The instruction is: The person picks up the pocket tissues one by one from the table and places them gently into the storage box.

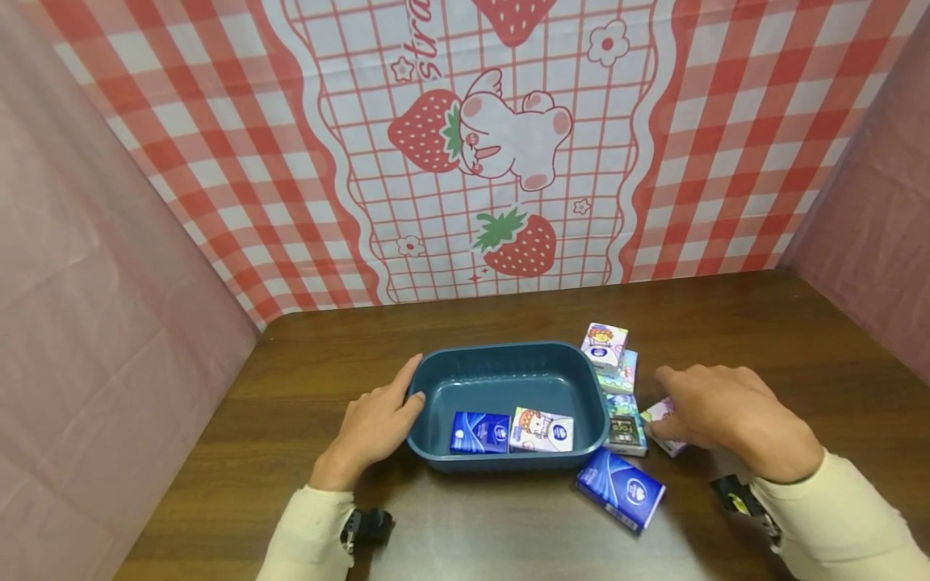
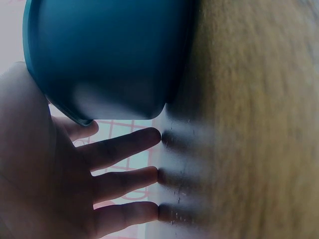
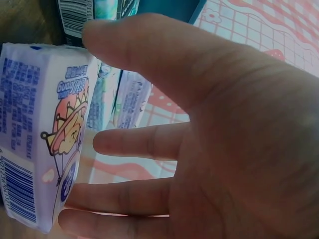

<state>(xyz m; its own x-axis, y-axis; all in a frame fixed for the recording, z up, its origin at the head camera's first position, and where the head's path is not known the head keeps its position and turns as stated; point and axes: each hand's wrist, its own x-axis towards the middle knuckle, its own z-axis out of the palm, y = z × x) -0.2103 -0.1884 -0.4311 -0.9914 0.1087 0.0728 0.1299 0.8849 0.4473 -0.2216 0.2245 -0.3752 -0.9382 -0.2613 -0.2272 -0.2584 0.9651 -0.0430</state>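
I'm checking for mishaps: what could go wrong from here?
Closing on the white-and-purple rectangular packet, the right grip might nudge the blue-green rectangular packet close by.

The left grip touches one end of the dark teal rectangular plastic-looking bin; if that slides, it might push the deep-blue rectangular packet outside its corner.

A white cartoon-printed rectangular packet seems to overlap a pale-green rectangular packet; bumped, it might slip off.
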